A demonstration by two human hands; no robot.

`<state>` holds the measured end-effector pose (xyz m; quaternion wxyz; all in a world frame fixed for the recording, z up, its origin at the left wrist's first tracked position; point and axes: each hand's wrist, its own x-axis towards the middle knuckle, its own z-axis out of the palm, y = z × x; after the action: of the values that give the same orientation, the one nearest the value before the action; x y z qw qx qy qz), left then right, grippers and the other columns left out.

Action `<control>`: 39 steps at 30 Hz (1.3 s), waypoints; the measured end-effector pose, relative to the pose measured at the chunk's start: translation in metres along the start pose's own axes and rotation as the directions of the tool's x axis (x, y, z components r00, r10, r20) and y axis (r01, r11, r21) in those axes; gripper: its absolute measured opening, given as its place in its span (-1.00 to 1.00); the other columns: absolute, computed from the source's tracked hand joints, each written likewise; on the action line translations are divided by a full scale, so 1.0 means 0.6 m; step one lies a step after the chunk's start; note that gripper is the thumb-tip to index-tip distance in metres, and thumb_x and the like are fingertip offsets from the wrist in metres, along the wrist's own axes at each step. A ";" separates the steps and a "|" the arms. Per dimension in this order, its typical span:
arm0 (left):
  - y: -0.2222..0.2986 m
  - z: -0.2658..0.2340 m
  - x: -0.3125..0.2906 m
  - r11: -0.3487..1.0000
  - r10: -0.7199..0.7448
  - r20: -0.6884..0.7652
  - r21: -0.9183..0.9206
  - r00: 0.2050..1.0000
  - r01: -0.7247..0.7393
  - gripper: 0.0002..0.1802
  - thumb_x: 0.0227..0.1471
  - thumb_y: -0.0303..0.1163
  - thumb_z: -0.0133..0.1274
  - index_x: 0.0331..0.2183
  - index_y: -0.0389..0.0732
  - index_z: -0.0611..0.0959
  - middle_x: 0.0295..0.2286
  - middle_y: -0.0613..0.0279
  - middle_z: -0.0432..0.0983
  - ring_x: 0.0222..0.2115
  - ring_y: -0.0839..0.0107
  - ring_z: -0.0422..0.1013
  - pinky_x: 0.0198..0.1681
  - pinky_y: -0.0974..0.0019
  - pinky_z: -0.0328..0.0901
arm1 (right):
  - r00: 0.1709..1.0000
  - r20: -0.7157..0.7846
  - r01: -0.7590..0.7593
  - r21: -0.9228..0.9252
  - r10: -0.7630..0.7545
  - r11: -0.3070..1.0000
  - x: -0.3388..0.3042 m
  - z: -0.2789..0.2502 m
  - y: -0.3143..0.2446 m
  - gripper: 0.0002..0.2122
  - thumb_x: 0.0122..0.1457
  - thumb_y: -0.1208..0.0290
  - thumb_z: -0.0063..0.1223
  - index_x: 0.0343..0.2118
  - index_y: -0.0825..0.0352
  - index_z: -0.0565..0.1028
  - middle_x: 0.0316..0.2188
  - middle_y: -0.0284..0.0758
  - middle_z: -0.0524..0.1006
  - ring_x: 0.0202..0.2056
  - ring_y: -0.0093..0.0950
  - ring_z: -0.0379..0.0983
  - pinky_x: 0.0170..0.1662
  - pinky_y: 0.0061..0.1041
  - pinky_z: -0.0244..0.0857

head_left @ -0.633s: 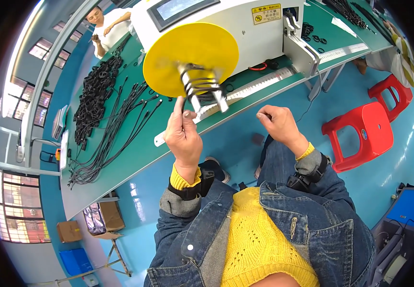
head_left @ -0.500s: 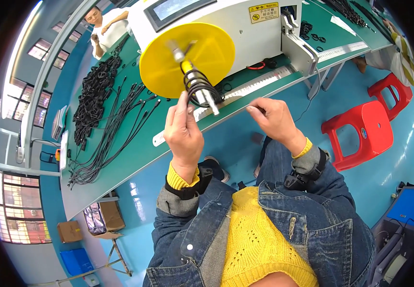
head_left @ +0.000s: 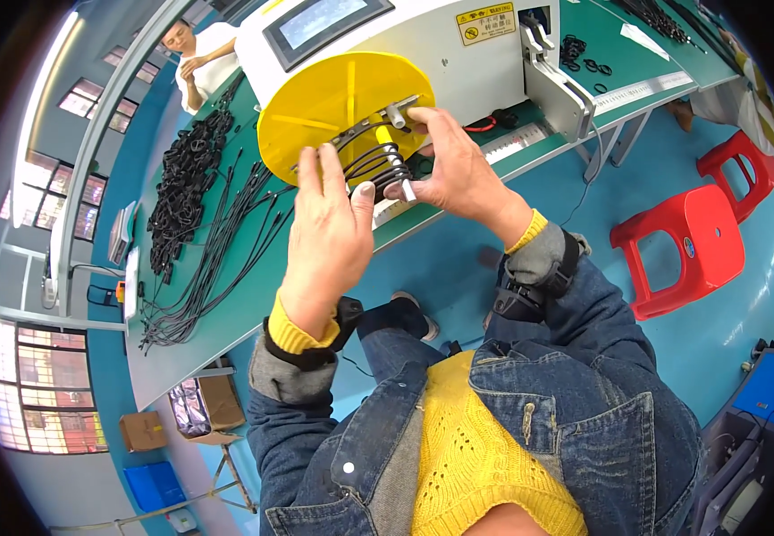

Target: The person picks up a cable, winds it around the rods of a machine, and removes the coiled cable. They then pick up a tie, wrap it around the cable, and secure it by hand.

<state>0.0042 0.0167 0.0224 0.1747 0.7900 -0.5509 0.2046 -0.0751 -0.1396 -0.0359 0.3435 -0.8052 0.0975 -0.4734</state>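
A coil of black cable (head_left: 371, 166) is looped round the posts on the yellow disc (head_left: 302, 107) of a white winding machine (head_left: 485, 67). My left hand (head_left: 323, 237) is raised at the disc's lower edge, fingers stretched out and thumb apart, beside the coil's left side. From the right, my right hand (head_left: 467, 170) cups round the coil, fingers spread. Its thumb is at the coil's lower end by the pale rod tip (head_left: 408, 191), and its fingertips are near the upper metal peg (head_left: 396, 116). Whether the right fingers press on the cable is hard to tell.
Black cables (head_left: 226, 241) and a heap of black coils (head_left: 189, 179) lie on the green table (head_left: 217, 326) at left. A steel ruler (head_left: 517, 141) runs along its front edge. Red stools (head_left: 695, 250) stand at right. Another person (head_left: 204, 54) is at the far left.
The disc was blurred with turning and now shows sharply, its pegs visible. My right hand has moved left and up to the coil and opened. My left hand has shifted left, its fingers extending.
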 end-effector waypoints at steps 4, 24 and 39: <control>-0.014 0.000 0.007 0.985 0.062 0.083 -0.166 0.995 -0.048 -0.46 0.08 -0.35 -0.19 0.02 -0.46 0.13 -0.17 -0.26 0.18 -0.09 -0.12 0.16 -0.04 0.12 0.13 | 0.996 0.090 0.004 0.172 -0.019 0.985 0.007 0.007 0.011 -0.25 -0.30 0.23 0.34 -0.01 0.38 0.21 -0.20 -0.16 0.40 -0.18 -0.32 0.38 -0.16 -0.44 0.31; 0.007 -0.005 0.021 0.932 0.014 0.133 -0.360 0.991 0.035 -0.85 0.05 -0.40 -0.15 -0.40 -0.30 0.34 -0.52 -0.10 0.36 -0.55 -0.08 0.32 -0.51 0.08 0.21 | 0.993 0.062 -0.102 0.029 0.100 0.994 -0.019 0.032 -0.037 -0.69 -0.09 0.53 0.07 -0.32 0.45 0.20 -0.56 -0.09 0.44 -0.53 -0.10 0.39 -0.46 -0.32 0.29; 0.085 -0.002 -0.082 0.809 -0.080 0.491 -0.477 0.868 0.344 -0.77 0.01 -0.34 -0.09 -0.35 -0.32 0.36 -0.48 -0.01 0.35 -0.52 0.11 0.36 -0.52 0.18 0.25 | 0.914 0.336 -0.277 0.105 0.228 0.955 -0.129 -0.037 -0.050 -0.82 -0.06 0.56 0.00 -0.40 0.39 0.25 -0.58 -0.05 0.42 -0.46 -0.06 0.39 -0.47 -0.27 0.25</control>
<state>-0.0593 0.0395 0.0006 0.2847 0.7894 -0.5163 -0.1711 -0.1399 -0.0900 -0.0633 0.4728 -0.8237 0.1077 -0.2940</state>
